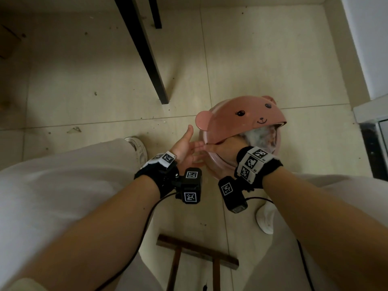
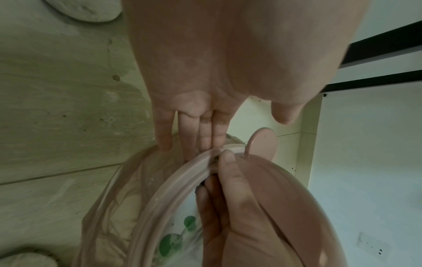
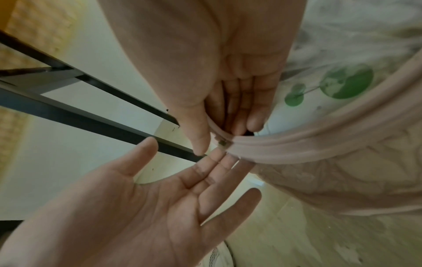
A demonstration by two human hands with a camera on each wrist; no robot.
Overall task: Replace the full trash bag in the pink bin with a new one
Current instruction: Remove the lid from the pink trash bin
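Observation:
The pink bin [image 1: 212, 164] stands on the tiled floor between my feet. Its bear-face lid [image 1: 241, 116] is tilted up. My right hand [image 1: 222, 147] reaches under the lid; thumb [image 2: 228, 160] outside and fingers inside pinch the lid's edge where it meets the rim ring [image 2: 169, 191]. My left hand [image 1: 195, 147] is open, palm up, its straight fingertips [image 3: 219, 157] touching the rim from outside. A thin pinkish trash bag [image 3: 319, 180] is folded over the bin's outside. Inside lies white rubbish with a green-printed plastic wrapper [image 3: 347, 81].
Black table legs [image 1: 147, 49] stand to the bin's far left. A brown wooden frame [image 1: 195, 255] lies on the floor near me. My white shoes [image 1: 136, 148] flank the bin. A wall and dark door sill [image 1: 371, 148] are close on the right.

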